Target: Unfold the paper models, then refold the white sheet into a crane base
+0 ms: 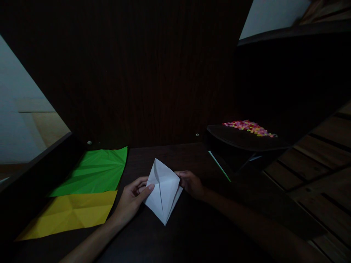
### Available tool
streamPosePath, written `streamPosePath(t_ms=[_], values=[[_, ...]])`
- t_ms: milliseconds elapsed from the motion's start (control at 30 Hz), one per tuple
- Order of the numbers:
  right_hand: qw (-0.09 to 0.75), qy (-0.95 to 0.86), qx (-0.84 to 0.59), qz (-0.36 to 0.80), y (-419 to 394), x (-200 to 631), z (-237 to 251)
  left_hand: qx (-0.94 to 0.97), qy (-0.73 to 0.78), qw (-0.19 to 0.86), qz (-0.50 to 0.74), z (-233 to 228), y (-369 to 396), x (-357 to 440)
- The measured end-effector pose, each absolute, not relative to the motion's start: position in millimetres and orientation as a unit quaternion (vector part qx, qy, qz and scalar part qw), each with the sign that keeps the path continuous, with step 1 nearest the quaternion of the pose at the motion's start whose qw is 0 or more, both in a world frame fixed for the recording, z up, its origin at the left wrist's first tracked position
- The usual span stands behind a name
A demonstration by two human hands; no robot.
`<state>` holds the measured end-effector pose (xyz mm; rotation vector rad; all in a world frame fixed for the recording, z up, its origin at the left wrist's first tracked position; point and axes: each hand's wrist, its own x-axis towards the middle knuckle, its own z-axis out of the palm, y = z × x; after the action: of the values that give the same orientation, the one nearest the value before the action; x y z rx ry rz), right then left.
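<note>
A white sheet of folded paper, roughly diamond-shaped, is held up over the dark tabletop with one point toward me. Creases and layered flaps show on its face, and a loose flap stands apart along its lower right edge. My left hand pinches its left corner, thumb on the front and fingers behind. At the right corner my right hand grips the paper's edge, its fingertips partly hidden behind the sheet.
To the left lie a creased green sheet and a creased yellow sheet. A thin pale-green strip rests on the right. Small pink, red and yellow pieces are heaped on a dark curved shelf. A dark wooden panel rises behind.
</note>
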<state>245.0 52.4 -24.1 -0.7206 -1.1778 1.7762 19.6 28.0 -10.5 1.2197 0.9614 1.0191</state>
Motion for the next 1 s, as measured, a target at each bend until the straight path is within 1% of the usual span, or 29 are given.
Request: streamPosePath(t_ms=[267, 600, 800, 1000], values=[[0.411, -0.495, -0.289, 0.709, 50.5, 246.9, -20.5, 0.521, 0.412, 0.604, 0.442, -17.2, 31.2, 17.7], [0.402, -0.56, -0.303, 0.658, 50.6, 250.5, -24.1, 0.535, 0.432, 0.58, 0.437, -11.9, 30.8, 19.5], [0.393, -0.582, -0.358, 0.616, 48.0, 246.6, -15.8, 0.536, 0.431, 0.585, 0.43, -8.6, 28.8, 20.1], [0.39, -0.589, -0.383, 0.595, 49.6, 243.4, -22.0, 0.537, 0.423, 0.59, 0.429, -8.2, 29.8, 20.9]])
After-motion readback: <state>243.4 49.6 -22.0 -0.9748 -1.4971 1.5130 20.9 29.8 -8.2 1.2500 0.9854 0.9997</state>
